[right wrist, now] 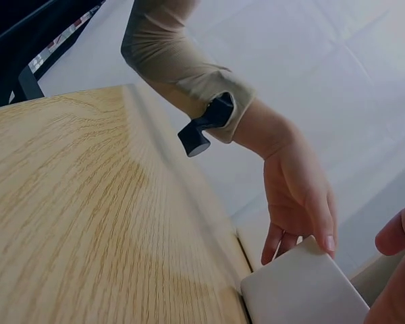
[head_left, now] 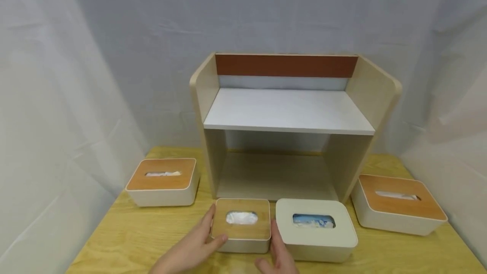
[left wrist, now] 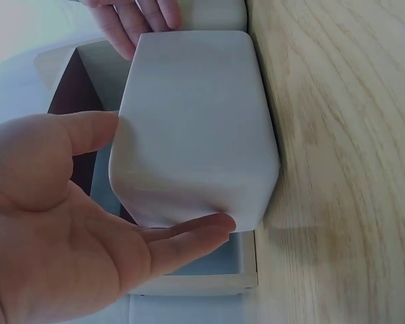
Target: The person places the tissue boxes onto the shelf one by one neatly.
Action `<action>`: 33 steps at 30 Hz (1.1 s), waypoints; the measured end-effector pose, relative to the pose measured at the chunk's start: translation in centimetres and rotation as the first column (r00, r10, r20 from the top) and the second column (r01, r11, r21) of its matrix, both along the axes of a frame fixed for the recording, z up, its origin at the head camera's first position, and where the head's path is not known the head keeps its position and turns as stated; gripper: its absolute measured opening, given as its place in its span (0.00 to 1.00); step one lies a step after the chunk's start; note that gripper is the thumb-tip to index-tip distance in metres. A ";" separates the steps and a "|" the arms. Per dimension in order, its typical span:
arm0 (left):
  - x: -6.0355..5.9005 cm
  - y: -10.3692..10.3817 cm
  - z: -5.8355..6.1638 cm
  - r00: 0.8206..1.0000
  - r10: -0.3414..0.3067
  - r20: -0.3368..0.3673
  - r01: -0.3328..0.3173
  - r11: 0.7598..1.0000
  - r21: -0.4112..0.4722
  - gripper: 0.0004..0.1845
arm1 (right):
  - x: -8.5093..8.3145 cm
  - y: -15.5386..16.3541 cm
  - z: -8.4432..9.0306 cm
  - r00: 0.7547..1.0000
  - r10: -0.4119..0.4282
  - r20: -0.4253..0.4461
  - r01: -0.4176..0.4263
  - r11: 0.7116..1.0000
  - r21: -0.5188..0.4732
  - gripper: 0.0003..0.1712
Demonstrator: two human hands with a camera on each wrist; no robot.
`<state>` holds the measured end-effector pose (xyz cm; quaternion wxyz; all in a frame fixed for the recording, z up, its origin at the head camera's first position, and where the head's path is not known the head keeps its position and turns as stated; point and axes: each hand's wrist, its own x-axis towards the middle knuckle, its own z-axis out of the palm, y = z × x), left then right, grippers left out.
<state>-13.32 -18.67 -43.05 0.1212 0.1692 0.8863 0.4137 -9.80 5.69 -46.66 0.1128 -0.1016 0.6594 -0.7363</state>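
Note:
A small white tissue box (head_left: 243,246) with a light wood lid stands on the table, tissue showing in its slot. My left hand (head_left: 192,244) holds it at the left end, fingers along the side and thumb at the lid's front edge. My right hand (head_left: 280,253) has its fingers at the box's right end, in the narrow gap beside a larger all-white tissue box (head_left: 317,240); its thumb stands apart from the box. In the left wrist view, the small box's plain white wall (left wrist: 196,115) lies between both hands.
A two-level shelf (head_left: 289,111) stands behind the boxes. Tissue boxes with orange-brown lids sit to either side, one at the left (head_left: 163,198) and one at the right (head_left: 399,221). White cloth (head_left: 152,33) hangs around the wooden table (head_left: 114,240).

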 end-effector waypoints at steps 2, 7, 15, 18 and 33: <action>-0.1 0.0 -0.1 1.000 -0.001 0.004 0.001 1.000 0.001 0.50 | 0.0 0.0 -0.1 1.000 -0.023 0.002 0.023 1.000 0.009 0.58; -0.2 -0.1 -0.2 1.000 0.002 -0.004 -0.002 1.000 0.005 0.50 | -0.3 0.2 -0.5 0.998 -0.054 0.028 0.053 0.998 0.037 0.58; -0.5 -0.6 -0.7 0.999 -0.035 -0.019 0.037 0.996 0.078 0.48 | -1.8 -0.3 -1.1 0.998 -0.056 -0.013 0.056 0.997 0.043 0.49; -0.6 -0.6 -0.8 0.999 -0.043 0.005 0.042 0.994 0.103 0.48 | -2.0 -0.4 -1.2 0.997 -0.076 -0.014 0.076 0.997 0.026 0.46; -2.5 -0.5 -0.8 0.998 -0.063 -0.022 0.066 0.971 0.232 0.46 | -3.2 -1.6 0.9 0.987 -0.163 0.000 0.161 0.975 0.151 0.49</action>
